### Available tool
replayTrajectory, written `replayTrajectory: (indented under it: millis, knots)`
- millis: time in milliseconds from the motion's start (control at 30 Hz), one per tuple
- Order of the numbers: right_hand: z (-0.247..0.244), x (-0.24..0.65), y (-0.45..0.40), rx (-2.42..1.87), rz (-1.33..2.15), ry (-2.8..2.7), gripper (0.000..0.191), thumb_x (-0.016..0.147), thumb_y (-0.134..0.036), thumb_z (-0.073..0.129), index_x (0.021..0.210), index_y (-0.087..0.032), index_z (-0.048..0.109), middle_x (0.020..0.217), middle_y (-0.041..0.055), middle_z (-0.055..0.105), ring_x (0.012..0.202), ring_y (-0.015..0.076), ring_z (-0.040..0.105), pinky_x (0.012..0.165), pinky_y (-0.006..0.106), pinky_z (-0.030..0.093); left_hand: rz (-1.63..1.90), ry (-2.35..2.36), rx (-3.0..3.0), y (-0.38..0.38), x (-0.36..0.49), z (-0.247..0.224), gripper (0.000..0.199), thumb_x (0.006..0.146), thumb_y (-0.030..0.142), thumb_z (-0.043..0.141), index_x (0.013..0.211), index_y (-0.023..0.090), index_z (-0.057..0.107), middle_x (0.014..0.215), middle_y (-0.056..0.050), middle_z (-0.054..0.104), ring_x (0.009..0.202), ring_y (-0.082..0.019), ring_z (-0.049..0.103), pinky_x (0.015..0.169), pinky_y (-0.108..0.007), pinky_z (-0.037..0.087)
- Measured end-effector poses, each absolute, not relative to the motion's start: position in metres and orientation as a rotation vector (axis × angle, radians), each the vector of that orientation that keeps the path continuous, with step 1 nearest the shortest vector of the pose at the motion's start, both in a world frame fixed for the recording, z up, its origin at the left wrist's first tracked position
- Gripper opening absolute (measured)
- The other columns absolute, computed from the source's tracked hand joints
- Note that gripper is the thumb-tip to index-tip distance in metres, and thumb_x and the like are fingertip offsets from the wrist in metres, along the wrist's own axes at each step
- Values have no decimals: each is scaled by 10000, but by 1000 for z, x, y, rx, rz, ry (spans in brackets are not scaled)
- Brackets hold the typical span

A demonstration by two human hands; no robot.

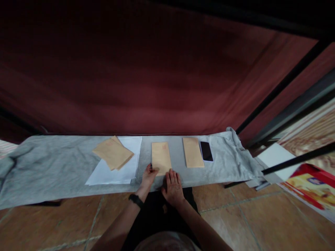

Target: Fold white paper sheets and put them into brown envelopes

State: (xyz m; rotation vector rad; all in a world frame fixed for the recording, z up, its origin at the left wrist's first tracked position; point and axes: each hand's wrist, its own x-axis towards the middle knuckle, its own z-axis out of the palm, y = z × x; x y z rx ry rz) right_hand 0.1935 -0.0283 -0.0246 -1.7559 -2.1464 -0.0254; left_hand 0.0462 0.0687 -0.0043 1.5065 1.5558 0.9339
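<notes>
Middle envelope (161, 157), near edge of cloth-covered desk (65, 164).
Left hand (148, 176) at its near-left corner, fingers narrow, pinch unclear; right hand (173, 188) flat, fingers extended, by near-right corner.

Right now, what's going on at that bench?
A person's left hand and right hand are at the near end of a brown envelope lying flat. To its left, more brown envelopes overlap on white sheets. To its right lie another envelope and a phone.
</notes>
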Motion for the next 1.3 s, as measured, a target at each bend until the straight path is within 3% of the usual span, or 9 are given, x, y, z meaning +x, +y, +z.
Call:
replayTrajectory:
  millis: [200, 333, 467, 567, 800, 933, 1067, 1200, 1300]
  knots:
    - [-9, 184, -11, -1965, 123, -1956, 560, 934, -341, 525, 1429, -86, 468, 1445, 223, 514, 1327, 305, 491, 1134, 471, 308, 957, 1455, 1405, 66, 57, 17, 389, 766, 173, 581, 1149, 142, 641, 876, -39, 744, 774, -179, 704, 739, -311, 580]
    - [8, 192, 10, -1863, 800, -1410, 394, 958, -405, 492, 1192, -139, 664, 1126, 202, 707, 1054, 298, 671, 938, 409, 481, 982, 1287, 1420, 54, 77, 32, 408, 837, 295, 592, 1219, 155, 624, 959, -59, 741, 862, -184, 700, 810, -321, 568]
    - [11, 192, 19, -1669, 1125, -1140, 631, 944, -657, 354, 930, -136, 710, 792, 138, 729, 695, 244, 699, 633, 335, 532, 1032, 1352, 1393, 46, 83, 26, 412, 933, 379, 497, 1280, 172, 577, 1242, -128, 670, 1127, -210, 647, 969, -354, 518]
    - [6, 185, 11, -1516, 1297, -1010, 706, 881, -753, 359, 919, -134, 696, 703, 96, 712, 600, 208, 674, 592, 316, 535, 970, 1468, 1370, 45, 78, 10, 507, 852, 299, 598, 1328, 148, 510, 1215, -138, 676, 1116, -232, 653, 962, -390, 525]
    - [-5, 176, -6, -1233, 1562, -624, 492, 876, -632, 518, 856, -167, 680, 760, 90, 730, 765, 227, 717, 752, 369, 568, 876, 1465, 1286, 43, 65, -11, 573, 804, 203, 609, 1360, 163, 475, 922, -44, 748, 815, -204, 722, 758, -336, 573]
    - [-8, 180, -2, -1322, 1605, -841, 551, 942, -602, 361, 856, -168, 689, 727, 87, 722, 685, 213, 707, 684, 361, 568, 783, 1541, 1349, 47, 54, -6, 595, 801, 161, 586, 1385, 155, 473, 747, 6, 724, 704, -190, 699, 657, -288, 539]
    - [-7, 190, -1, -1470, 1483, -1079, 467, 915, -555, 442, 795, -180, 693, 674, 65, 698, 613, 214, 679, 614, 353, 554, 669, 1656, 1421, 53, 45, 5, 628, 804, 137, 545, 1422, 104, 437, 670, 15, 688, 585, -172, 647, 578, -268, 479]
    - [-6, 206, -12, -1562, 1133, -1233, 317, 946, -389, 450, 995, -204, 703, 956, 84, 737, 945, 237, 679, 898, 401, 519, 629, 1688, 1459, 55, 42, 7, 598, 832, 178, 538, 1419, 116, 443, 657, 21, 670, 573, -165, 643, 580, -258, 472]
    - [-9, 219, -23, -1597, 537, -1720, 365, 972, -239, 396, 1230, -192, 650, 1233, 105, 681, 1204, 231, 585, 1077, 424, 417, 684, 1729, 1668, 50, 43, 2, 597, 835, 161, 531, 1425, 172, 441, 816, -18, 714, 704, -179, 679, 673, -277, 510]
